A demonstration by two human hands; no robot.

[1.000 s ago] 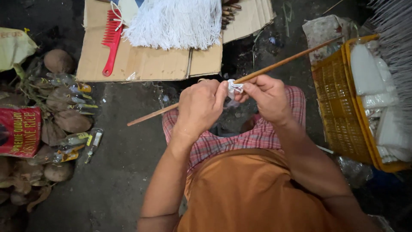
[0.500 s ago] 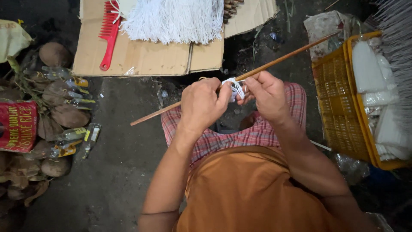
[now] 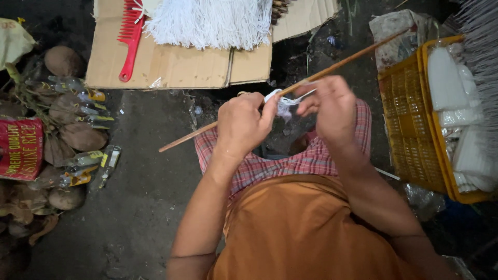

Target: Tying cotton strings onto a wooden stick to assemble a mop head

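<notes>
Head view. We note the person seated low over a dark floor point(image 3: 129, 207), knees apart, with a long thin stick point(image 3: 332, 66) held across the lap. The stick runs from near left to far right, its far end above the yellow crate point(image 3: 410, 119). We judge the slant lets both hands meet at mid-length, close to the body and clear of the clutter on either side.

Left hand point(image 3: 243, 124): its grip is clenched around the stick, thumb up against a small knot of white string point(image 3: 280, 102) bound on the shaft. The fist appears to steady the stick while the binding is worked.

Right hand point(image 3: 332, 106): fingers curled and pinched on a strand of the string, which runs taut from the knot to the fingertips. The grip is closed on the string; whether it also touches the stick we cannot tell.

Surroundings. A sheet of cardboard point(image 3: 171, 67) lies far on the floor, carrying a red comb point(image 3: 128, 39) and a bundle of white fibre point(image 3: 212, 22), both within reach ahead. The crate at right holds white packets. At left lie coconuts point(image 3: 78, 136), small bottles point(image 3: 106, 163) and a red sack point(image 3: 19, 148), well apart from the hands.
</notes>
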